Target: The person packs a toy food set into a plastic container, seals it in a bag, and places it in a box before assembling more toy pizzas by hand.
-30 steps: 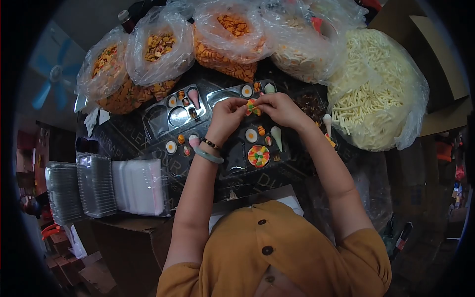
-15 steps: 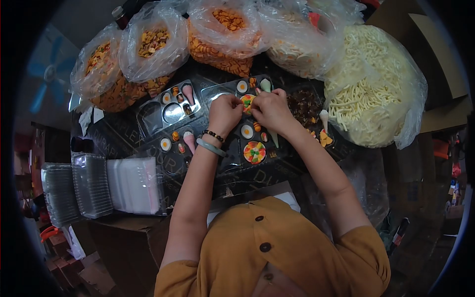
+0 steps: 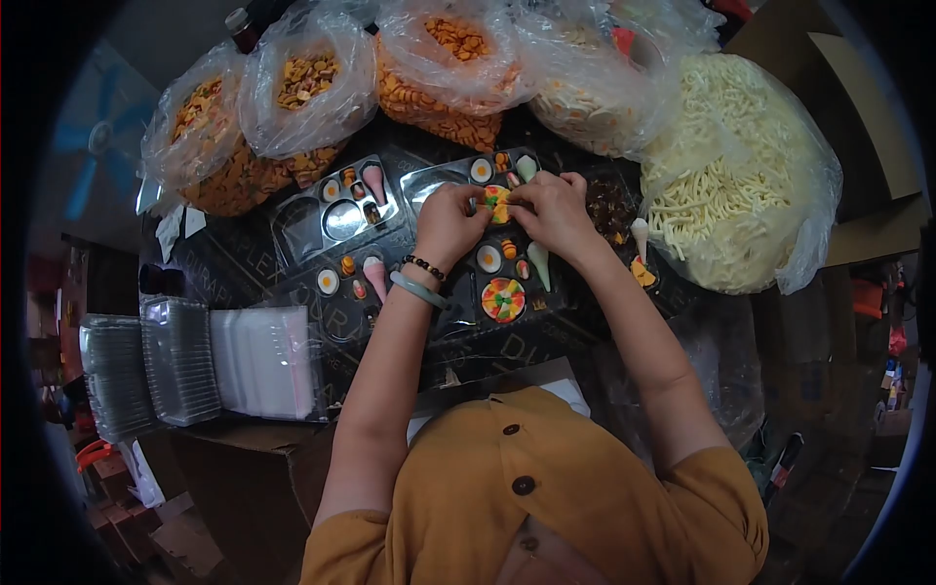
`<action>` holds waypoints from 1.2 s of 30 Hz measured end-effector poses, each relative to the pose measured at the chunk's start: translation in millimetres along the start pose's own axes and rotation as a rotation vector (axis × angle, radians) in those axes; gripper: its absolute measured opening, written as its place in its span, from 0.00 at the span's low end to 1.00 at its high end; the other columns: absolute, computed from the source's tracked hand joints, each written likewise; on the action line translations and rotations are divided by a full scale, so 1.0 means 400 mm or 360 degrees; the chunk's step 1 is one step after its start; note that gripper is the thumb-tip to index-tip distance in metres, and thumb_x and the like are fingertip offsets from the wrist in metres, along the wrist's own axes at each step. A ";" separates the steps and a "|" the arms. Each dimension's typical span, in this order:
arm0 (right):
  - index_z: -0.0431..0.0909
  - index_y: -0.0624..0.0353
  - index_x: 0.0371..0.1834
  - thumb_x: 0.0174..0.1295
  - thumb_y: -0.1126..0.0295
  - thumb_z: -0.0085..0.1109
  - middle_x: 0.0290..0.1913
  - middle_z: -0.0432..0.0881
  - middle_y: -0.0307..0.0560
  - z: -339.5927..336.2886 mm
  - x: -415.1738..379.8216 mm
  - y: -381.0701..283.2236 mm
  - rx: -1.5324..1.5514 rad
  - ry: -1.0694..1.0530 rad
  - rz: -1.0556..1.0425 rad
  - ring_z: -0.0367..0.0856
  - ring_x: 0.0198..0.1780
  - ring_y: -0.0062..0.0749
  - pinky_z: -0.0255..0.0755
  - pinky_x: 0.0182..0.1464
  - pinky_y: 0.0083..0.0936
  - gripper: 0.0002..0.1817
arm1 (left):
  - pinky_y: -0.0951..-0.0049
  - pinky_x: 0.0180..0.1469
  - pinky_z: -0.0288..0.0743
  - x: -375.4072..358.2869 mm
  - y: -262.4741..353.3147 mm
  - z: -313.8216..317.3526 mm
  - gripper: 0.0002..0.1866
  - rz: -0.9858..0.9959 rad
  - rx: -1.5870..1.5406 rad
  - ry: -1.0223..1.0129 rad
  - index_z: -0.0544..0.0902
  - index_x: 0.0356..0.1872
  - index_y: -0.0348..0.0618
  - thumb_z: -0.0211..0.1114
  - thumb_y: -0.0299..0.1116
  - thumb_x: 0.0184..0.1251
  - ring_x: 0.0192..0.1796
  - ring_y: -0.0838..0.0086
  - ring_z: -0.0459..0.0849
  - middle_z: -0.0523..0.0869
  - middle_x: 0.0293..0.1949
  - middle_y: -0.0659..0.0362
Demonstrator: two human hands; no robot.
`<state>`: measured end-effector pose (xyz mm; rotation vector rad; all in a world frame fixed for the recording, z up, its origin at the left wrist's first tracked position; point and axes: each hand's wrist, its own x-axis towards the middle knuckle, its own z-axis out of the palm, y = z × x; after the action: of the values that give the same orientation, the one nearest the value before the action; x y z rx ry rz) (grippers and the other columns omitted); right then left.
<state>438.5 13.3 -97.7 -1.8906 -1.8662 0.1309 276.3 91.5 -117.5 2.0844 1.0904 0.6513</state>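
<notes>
My left hand [image 3: 450, 224] and my right hand [image 3: 554, 216] meet over a clear plastic tray [image 3: 426, 183], fingertips pinched on opposite sides of a round pizza-shaped gummy candy [image 3: 498, 204]. Around it in the trays are a fried-egg candy [image 3: 481, 170], a small burger candy [image 3: 502, 161] and a pale green cone candy [image 3: 526, 168]. Nearer me, a second pizza candy [image 3: 503, 299] lies in its round compartment, with another egg candy [image 3: 488, 258] and a green cone [image 3: 541, 264] above it. My fingers hide part of the held candy.
Open plastic bags of orange candies [image 3: 448, 88] and a bag of pale stick-shaped pieces [image 3: 731, 175] line the far edge. At left are more trays [image 3: 343, 220] with candies, stacked clear lids [image 3: 178, 361] and plastic sleeves [image 3: 261, 363]. Dark brown pieces [image 3: 609, 210] lie right of my right hand.
My right fingers have shifted along the pizza candy's edge, and my left hand has come slightly lower and closer in. The whole view has moved a little.
</notes>
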 end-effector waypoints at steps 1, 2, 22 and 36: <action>0.84 0.51 0.30 0.52 0.67 0.61 0.32 0.77 0.44 0.001 0.000 -0.002 0.0001 0.0000 -0.0001 0.77 0.41 0.36 0.53 0.56 0.42 0.05 | 0.66 0.34 0.75 0.000 0.001 0.000 0.13 0.0000 0.0001 0.0001 0.86 0.36 0.42 0.69 0.35 0.49 0.30 0.63 0.81 0.80 0.27 0.53; 0.84 0.51 0.30 0.52 0.67 0.61 0.32 0.77 0.44 0.003 -0.001 -0.003 -0.0046 0.0004 -0.0033 0.77 0.41 0.36 0.53 0.56 0.42 0.05 | 0.66 0.34 0.75 0.000 0.001 0.001 0.12 0.0015 0.0029 0.0012 0.86 0.36 0.42 0.68 0.34 0.49 0.30 0.63 0.81 0.80 0.27 0.53; 0.82 0.55 0.35 0.56 0.69 0.60 0.28 0.78 0.36 -0.111 -0.177 0.052 0.0384 0.0502 0.0347 0.78 0.35 0.29 0.58 0.52 0.30 0.06 | 0.77 0.37 0.74 0.014 -0.009 -0.005 0.18 -0.0251 -0.0408 -0.0131 0.79 0.48 0.33 0.63 0.31 0.58 0.34 0.75 0.81 0.83 0.34 0.55; 0.80 0.58 0.42 0.57 0.73 0.58 0.35 0.78 0.42 -0.076 -0.217 -0.107 0.0602 0.0399 0.0015 0.78 0.39 0.34 0.63 0.48 0.32 0.10 | 0.87 0.30 0.70 -0.222 0.020 -0.127 0.17 -0.0728 -0.1758 0.0007 0.77 0.49 0.37 0.67 0.24 0.58 0.34 0.80 0.83 0.85 0.36 0.60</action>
<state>405.3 -80.3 -76.7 -1.5775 -1.5404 0.2220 198.9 30.6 -89.0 0.8591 0.8510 0.7706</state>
